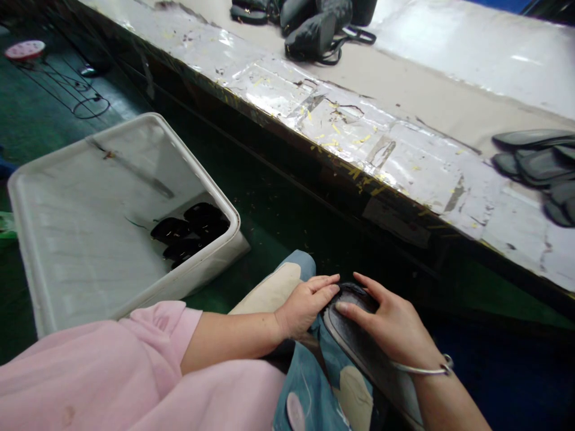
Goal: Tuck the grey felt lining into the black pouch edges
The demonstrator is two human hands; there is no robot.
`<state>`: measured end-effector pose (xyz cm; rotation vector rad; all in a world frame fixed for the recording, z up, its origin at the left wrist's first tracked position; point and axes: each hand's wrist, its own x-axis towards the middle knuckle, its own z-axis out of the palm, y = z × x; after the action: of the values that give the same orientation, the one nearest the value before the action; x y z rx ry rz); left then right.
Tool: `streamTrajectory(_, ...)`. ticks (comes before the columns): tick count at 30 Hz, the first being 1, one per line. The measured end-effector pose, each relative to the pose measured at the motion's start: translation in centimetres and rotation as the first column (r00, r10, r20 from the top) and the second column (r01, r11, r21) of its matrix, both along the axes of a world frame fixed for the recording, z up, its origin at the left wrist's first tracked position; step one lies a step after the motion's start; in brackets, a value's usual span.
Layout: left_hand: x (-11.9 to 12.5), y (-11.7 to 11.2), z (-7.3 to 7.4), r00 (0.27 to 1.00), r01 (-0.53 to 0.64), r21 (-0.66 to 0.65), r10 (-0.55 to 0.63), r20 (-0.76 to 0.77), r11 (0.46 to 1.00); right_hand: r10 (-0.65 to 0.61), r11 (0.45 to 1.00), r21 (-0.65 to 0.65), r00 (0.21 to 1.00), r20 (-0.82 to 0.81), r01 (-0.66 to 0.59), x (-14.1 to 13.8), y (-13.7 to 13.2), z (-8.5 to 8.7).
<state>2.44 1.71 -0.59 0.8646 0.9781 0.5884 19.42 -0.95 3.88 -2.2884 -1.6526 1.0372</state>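
A dark shoe (pixel 357 332) with a long grey-black sole lies slantwise over my lap, its rounded end pointing away from me. My right hand (pixel 393 317) grips it from the right, thumb pressed on the flat face and fingers round the far edge. On the other side, my left hand (pixel 308 304) has its fingertips closed on the rim near the rounded end. The shoe's lower part runs partly behind my right wrist, which wears a silver bangle (pixel 424 369). Underneath is blue patterned cloth (pixel 305 383) with cream patches.
To the left stands a large white bin (pixel 148 299) holding several black shoes (pixel 191 233). A long worktable (pixel 341 131) with a worn, taped edge crosses ahead. On it are black shoes (pixel 312 39) and grey sole-shaped pieces (pixel 539 158). A wire-legged stool (pixel 26 50) is at the far left.
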Motion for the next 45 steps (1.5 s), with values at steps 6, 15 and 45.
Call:
streamTrajectory(6,0.5,0.2,0.6,0.976,0.082,0.187,-0.041,-0.216,0.979,0.014,0.988,0.152,0.999,0.043,-0.02,-0.7,-0.9,0.0)
streamTrajectory(15,0.7,0.0,0.8,0.925,0.145,0.34,-0.005,-0.381,0.929,0.033,0.923,0.368,0.976,0.215,-0.112,2.8,-6.1,2.3)
streamTrajectory(45,0.6,0.7,2.3,0.767,0.397,0.336,-0.107,-0.633,0.854,-0.593,0.706,0.301,0.768,-0.243,0.641,1.6,-16.8,-3.6)
